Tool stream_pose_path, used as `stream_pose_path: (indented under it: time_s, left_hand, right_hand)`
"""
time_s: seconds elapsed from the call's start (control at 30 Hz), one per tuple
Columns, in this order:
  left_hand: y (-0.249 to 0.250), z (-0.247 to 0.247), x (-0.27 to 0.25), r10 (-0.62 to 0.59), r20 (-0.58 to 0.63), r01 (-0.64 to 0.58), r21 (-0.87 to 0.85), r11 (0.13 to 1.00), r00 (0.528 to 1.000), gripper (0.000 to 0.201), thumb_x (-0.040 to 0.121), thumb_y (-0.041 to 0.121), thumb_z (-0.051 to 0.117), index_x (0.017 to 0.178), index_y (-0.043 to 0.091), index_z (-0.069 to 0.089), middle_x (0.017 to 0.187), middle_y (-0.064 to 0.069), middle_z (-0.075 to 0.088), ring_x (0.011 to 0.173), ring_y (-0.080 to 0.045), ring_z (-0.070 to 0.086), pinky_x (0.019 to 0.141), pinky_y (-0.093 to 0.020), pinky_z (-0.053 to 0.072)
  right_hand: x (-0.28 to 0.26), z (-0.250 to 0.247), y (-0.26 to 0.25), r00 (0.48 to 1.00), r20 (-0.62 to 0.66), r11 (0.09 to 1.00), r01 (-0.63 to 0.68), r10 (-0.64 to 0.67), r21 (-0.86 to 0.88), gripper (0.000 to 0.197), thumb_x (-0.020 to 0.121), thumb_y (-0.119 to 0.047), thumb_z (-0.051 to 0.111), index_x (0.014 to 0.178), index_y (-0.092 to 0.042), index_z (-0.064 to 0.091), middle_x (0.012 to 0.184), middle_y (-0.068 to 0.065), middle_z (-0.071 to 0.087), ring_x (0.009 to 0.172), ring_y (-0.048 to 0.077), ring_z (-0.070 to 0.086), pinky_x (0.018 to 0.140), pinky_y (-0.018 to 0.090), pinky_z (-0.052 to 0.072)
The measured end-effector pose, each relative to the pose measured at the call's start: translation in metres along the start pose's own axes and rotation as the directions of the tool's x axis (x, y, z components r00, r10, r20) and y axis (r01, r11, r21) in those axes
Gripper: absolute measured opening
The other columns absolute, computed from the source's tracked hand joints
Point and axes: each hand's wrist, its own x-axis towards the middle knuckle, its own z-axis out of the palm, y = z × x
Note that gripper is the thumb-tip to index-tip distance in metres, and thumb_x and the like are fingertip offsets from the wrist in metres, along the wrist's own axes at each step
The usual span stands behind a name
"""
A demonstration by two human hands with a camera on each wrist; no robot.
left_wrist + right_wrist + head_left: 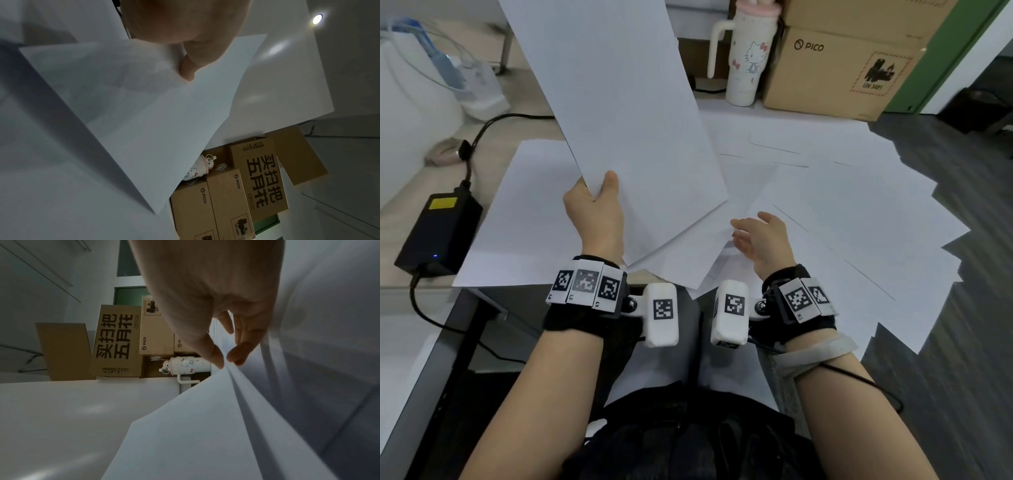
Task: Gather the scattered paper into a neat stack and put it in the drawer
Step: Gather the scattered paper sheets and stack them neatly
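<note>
Overhead, a thin sheaf of plain white paper sheets (626, 113) stands tilted above the desk, pinched at its near left corner by the left hand (594, 212), thumb (610, 185) on top and the other fingers hidden behind the paper; its lower right corner hangs just over the sheets below. Beneath and to the right, the scattered white paper sheets (842, 212) lie fanned across the white desk top (722, 106), overlapping one another, with several corners jutting past the desk's right edge over the dark wood-grain floor (962, 342). One large sheet (524, 219) lies flat to the left, its near edge level with the desk's front edge. The right hand (760, 236) sits at the near edge of the fan, its thumb and a fingertip (238, 355) closed on the raised edge of a sheet or two. Along the back edge stand a cream cartoon-cat tumbler with a handle (748, 54) and brown cardboard boxes (835, 68). A black power brick (438, 233) with its cable sits left of the large sheet. No drawer can be made out.
</note>
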Motion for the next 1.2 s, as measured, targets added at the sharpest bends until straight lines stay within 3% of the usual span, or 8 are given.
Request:
stream_pose_path:
  time_s: [0.1, 0.33, 0.47, 0.6, 0.8, 0.97, 1.1, 1.2]
  left_hand:
    - [0.002, -0.006, 0.003, -0.015, -0.017, 0.014, -0.018, 1.000, 1.000, 0.017, 0.093, 0.008, 0.058, 0.081, 0.019, 0.062, 0.081, 0.011, 0.065, 0.079, -0.008, 0.062, 0.084, -0.026, 0.053]
    - [0.009, -0.015, 0.014, -0.032, -0.059, 0.029, -0.065, 0.997, 0.998, 0.021, 0.093, 0.010, 0.057, 0.076, 0.022, 0.061, 0.079, 0.008, 0.065, 0.078, -0.012, 0.061, 0.086, -0.033, 0.053]
    - [0.014, -0.014, 0.015, -0.025, -0.062, 0.019, -0.090, 0.996, 0.998, 0.021, 0.093, 0.011, 0.058, 0.075, 0.021, 0.059, 0.077, 0.008, 0.063, 0.075, -0.009, 0.059, 0.084, -0.031, 0.054]
    - [0.021, -0.008, 0.011, -0.005, -0.006, 0.005, -0.091, 0.996, 1.000, 0.025, 0.093, 0.007, 0.056, 0.074, 0.022, 0.057, 0.075, 0.012, 0.060, 0.058, 0.010, 0.055, 0.065, -0.010, 0.046]
    - [0.013, 0.010, 0.000, -0.104, 0.160, 0.098, 0.045, 0.994, 0.982, 0.023, 0.092, 0.010, 0.058, 0.073, 0.023, 0.055, 0.078, 0.011, 0.059, 0.071, -0.001, 0.056, 0.074, -0.017, 0.046]
    - [0.002, 0.025, -0.011, -0.170, 0.263, 0.146, 0.110, 0.983, 0.950, 0.020, 0.092, 0.008, 0.057, 0.079, 0.022, 0.062, 0.082, 0.008, 0.064, 0.078, -0.010, 0.060, 0.075, -0.021, 0.049]
    - [-0.001, 0.038, -0.016, -0.201, 0.357, 0.140, 0.189, 0.972, 0.912, 0.010, 0.093, 0.010, 0.059, 0.099, 0.017, 0.062, 0.090, 0.008, 0.065, 0.078, -0.004, 0.061, 0.062, -0.009, 0.047]
    - [-0.005, 0.050, -0.023, -0.248, 0.390, 0.159, 0.245, 0.956, 0.887, 0.015, 0.093, 0.010, 0.059, 0.107, 0.015, 0.059, 0.102, 0.001, 0.063, 0.091, -0.013, 0.060, 0.076, -0.019, 0.048]
  right_hand:
    - [-0.005, 0.010, 0.000, 0.993, 0.113, 0.987, -0.011, 0.029, -0.160, 0.032, 0.090, 0.000, 0.057, 0.120, 0.008, 0.052, 0.089, 0.016, 0.060, 0.055, 0.016, 0.060, 0.045, 0.020, 0.051]
    - [0.000, 0.015, -0.004, 0.981, 0.114, 0.908, 0.189, -0.157, -0.374, 0.022, 0.089, 0.002, 0.046, 0.098, 0.020, 0.056, 0.091, 0.034, 0.058, 0.075, 0.024, 0.059, 0.052, 0.025, 0.056]
    - [0.006, 0.005, -0.017, 0.934, 0.032, 0.824, 0.329, -0.355, -0.462, 0.036, 0.083, 0.002, 0.047, 0.056, -0.013, 0.030, 0.059, 0.007, 0.030, 0.062, 0.020, 0.033, 0.051, 0.028, 0.030]
    - [0.007, -0.019, -0.030, 0.907, -0.040, 0.831, 0.366, -0.420, -0.418, 0.034, 0.086, 0.002, 0.047, 0.057, -0.010, 0.034, 0.057, 0.001, 0.032, 0.057, 0.017, 0.029, 0.054, 0.025, 0.027]
    - [0.003, -0.055, -0.032, 0.914, -0.055, 0.889, 0.376, -0.403, -0.260, 0.015, 0.089, -0.001, 0.048, 0.087, 0.012, 0.054, 0.081, 0.011, 0.047, 0.075, 0.022, 0.043, 0.069, 0.033, 0.037]
    - [0.000, -0.075, -0.036, 0.901, 0.016, 0.872, 0.425, -0.434, -0.244, 0.023, 0.096, -0.002, 0.047, 0.089, -0.016, 0.063, 0.085, 0.002, 0.064, 0.079, 0.017, 0.061, 0.076, 0.030, 0.053]
    - [0.003, -0.089, -0.040, 0.916, 0.047, 0.881, 0.396, -0.399, -0.259, 0.021, 0.097, -0.002, 0.047, 0.091, -0.017, 0.062, 0.087, 0.000, 0.065, 0.078, 0.014, 0.062, 0.075, 0.025, 0.053]
    - [0.006, -0.097, -0.039, 0.942, 0.060, 0.904, 0.333, -0.329, -0.269, 0.017, 0.098, -0.005, 0.047, 0.103, -0.013, 0.061, 0.093, 0.000, 0.066, 0.084, 0.016, 0.064, 0.083, 0.030, 0.054]
